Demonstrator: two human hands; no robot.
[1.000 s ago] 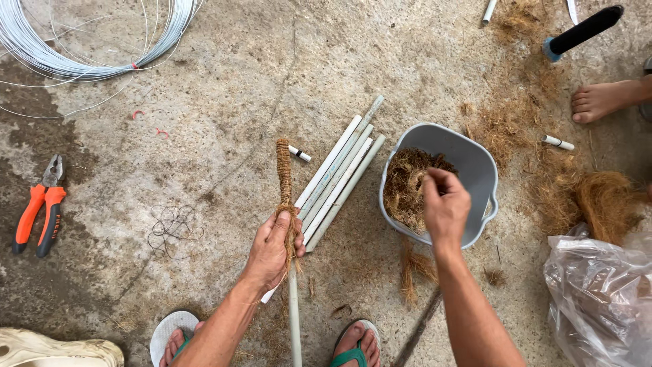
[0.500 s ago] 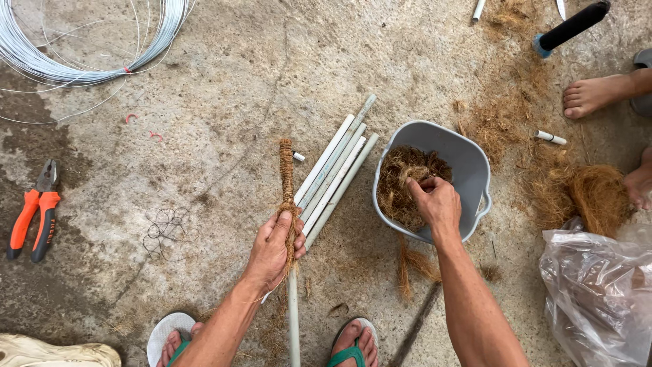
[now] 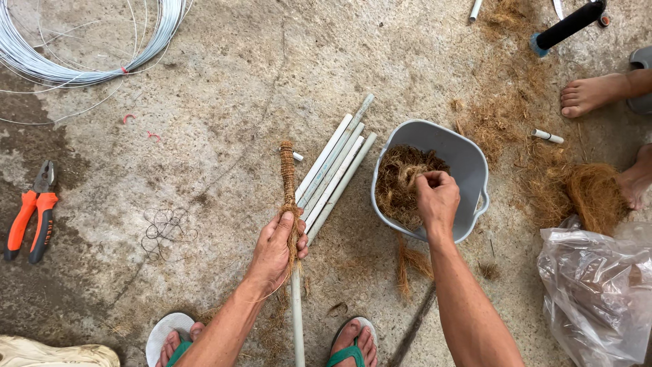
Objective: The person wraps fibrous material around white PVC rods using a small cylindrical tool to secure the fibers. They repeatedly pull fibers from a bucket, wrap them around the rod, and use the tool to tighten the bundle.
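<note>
Your left hand (image 3: pixel 277 250) is closed around a thin grey pipe (image 3: pixel 297 326), gripping it right where the brown coir wrapping (image 3: pixel 288 178) ends, so the fibre is pinched against the pipe under your thumb. Beyond that hand, the top stretch of the pipe is already bound tight in coir up to its tip; toward your feet the pipe is bare — by the look of it, more length is uncovered than covered, so the wrapping seems at an early stage. Your right hand (image 3: pixel 437 198) is down in the grey bucket (image 3: pixel 475 170), fingers curled shut on a tuft of the loose coir fibre (image 3: pixel 397 187) that fills it. The wrapped part looks even, ropy and snug, with a few stray strands hanging below your grip. Between your two hands, a bundle of bare pipes (image 3: pixel 333 173) lies on the concrete floor (image 3: pixel 224 102) — none of them wrapped. Orange pliers (image 3: pixel 30 217) lie well out to the left of your left hand.
</note>
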